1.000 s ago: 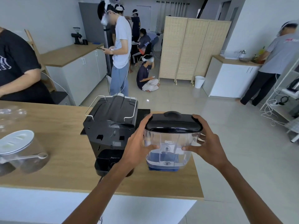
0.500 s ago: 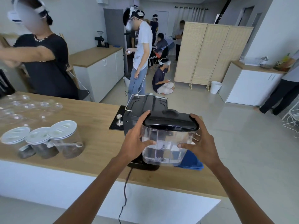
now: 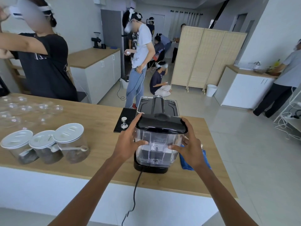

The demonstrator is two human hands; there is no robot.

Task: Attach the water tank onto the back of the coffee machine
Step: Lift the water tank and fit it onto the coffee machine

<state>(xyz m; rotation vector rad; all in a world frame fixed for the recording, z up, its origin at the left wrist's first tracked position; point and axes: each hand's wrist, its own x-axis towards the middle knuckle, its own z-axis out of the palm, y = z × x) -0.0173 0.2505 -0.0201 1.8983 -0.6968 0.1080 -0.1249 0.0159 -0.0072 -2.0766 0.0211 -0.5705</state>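
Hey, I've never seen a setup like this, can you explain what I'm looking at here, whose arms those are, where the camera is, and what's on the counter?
There is no robot here. The camera sits on a person's head and looks forward and down, so the two bare arms reaching in from the bottom are the wearer's own. The left hand and right hand grip the sides of a clear water tank with a black lid, held at the back of a black coffee machine, above its base. Whether it is fully seated, I cannot tell.

On the wooden counter stand three lidded jars, some clear glasses, and a metal tamper on a black mat. A blue cloth lies by the right hand. A power cord hangs off the front edge. Other people stand in the room behind.
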